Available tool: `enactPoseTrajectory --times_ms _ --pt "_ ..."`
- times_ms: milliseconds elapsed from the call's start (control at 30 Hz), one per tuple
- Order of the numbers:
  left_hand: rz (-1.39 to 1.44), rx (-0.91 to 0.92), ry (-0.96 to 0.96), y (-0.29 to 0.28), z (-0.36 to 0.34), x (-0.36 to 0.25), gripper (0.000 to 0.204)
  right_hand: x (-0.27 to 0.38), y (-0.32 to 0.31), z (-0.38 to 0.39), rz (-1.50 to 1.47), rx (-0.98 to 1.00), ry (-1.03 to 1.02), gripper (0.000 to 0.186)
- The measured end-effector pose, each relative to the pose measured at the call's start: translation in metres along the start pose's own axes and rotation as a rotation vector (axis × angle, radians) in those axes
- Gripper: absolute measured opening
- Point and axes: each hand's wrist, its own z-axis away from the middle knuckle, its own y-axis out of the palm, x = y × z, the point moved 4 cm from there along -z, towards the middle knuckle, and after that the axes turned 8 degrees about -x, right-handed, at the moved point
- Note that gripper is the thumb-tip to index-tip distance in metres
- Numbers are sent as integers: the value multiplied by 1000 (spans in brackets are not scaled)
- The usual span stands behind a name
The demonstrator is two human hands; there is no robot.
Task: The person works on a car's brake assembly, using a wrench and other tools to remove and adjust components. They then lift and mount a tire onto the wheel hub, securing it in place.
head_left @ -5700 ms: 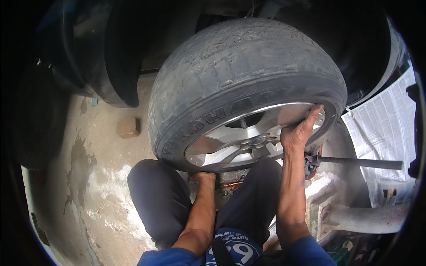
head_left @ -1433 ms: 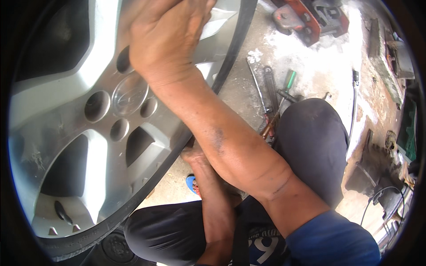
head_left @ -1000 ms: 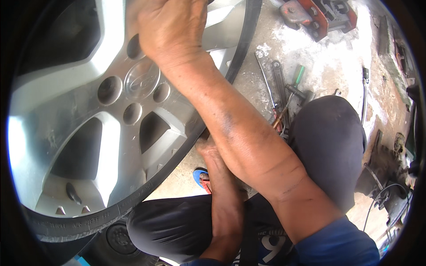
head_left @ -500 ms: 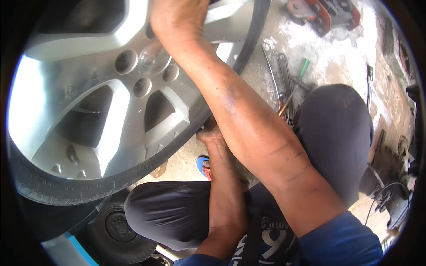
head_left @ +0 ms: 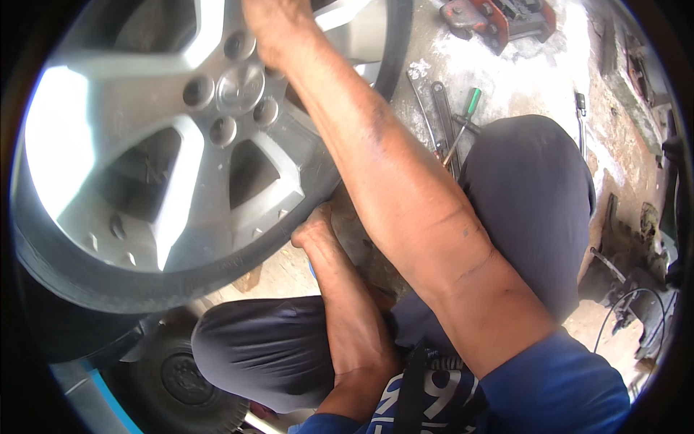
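Note:
A large car wheel (head_left: 168, 239), with a silver spoked rim and a black tyre, fills the upper left and stands close in front of me. My right hand (head_left: 280, 25) lies at the upper part of the rim; its fingers run behind it and past the top edge of the picture, so I cannot see how they are set. Down at the tyre's lower right edge is my left hand (head_left: 315, 226), touching the rubber, with its fingers mostly hidden behind the tyre. Around the hub cap (head_left: 241, 90) are several round bolt holes, with no bolt heads visible in them.
On the dusty floor lie a wrench (head_left: 443, 116), a green-handled screwdriver (head_left: 471, 103) and a ratchet-like tool (head_left: 581, 119). A red metal jack-like part (head_left: 499, 25) sits at the top. A small black wheel (head_left: 186, 380) is at lower left; greasy parts and cable (head_left: 636, 307) lie right.
The whole view has shifted, so floor tools appear further left and up. My left hand has slid a little left and down along the tyre edge. My right hand stays at the rim.

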Motion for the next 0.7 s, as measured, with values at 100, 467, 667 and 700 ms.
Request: enactPoseTrajectory --times_ms 100,467,667,700 --pt "-5 -164 8 5 28 -7 59 15 -6 4 -75 -22 -111 77" --pt "-128 -59 281 41 52 -51 67 -7 -13 3 -58 -261 -81 97" --pt "-243 -108 431 45 88 -26 71 -6 -10 -2 194 -241 3 110" --pt "-259 -112 430 42 90 -21 72 -5 -8 2 121 -139 63 114"
